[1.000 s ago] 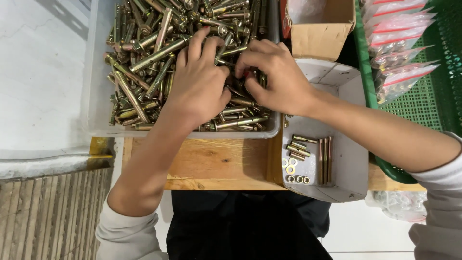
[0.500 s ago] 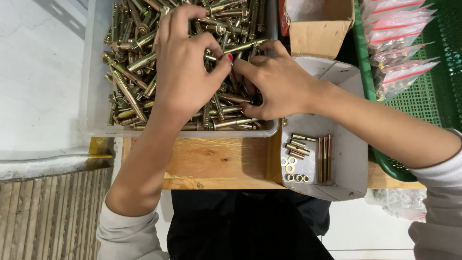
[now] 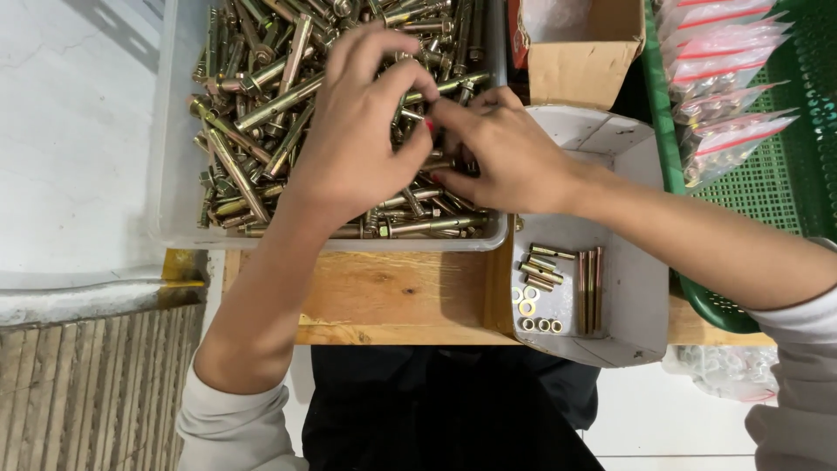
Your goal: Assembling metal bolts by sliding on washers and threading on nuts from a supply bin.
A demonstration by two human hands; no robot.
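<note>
A clear plastic bin [image 3: 174, 174] holds a heap of brass-coloured anchor bolts [image 3: 261, 105]. Both of my hands are over the heap, with their fingertips meeting near its right side. My left hand [image 3: 357, 131] is curled, thumb and fingers pinched on an anchor bolt. My right hand [image 3: 501, 161] pinches the same bolt from the right; the fingers hide most of it. To the right of the bin and nearer me, a small white tray [image 3: 628, 288] holds a few bolts, sleeves [image 3: 545, 262] and washers [image 3: 527, 307].
The bin and tray rest on a wooden board [image 3: 392, 292]. An open cardboard box [image 3: 584, 61] stands behind the tray. At the right, a green plastic basket [image 3: 776, 174] holds several sealed clear bags with red tops [image 3: 724, 61]. A pale surface [image 3: 70, 131] lies to the left.
My left hand lifted off the heap and curled its fingers. My right hand moved in from the right, so the fingertips now meet on one bolt.
</note>
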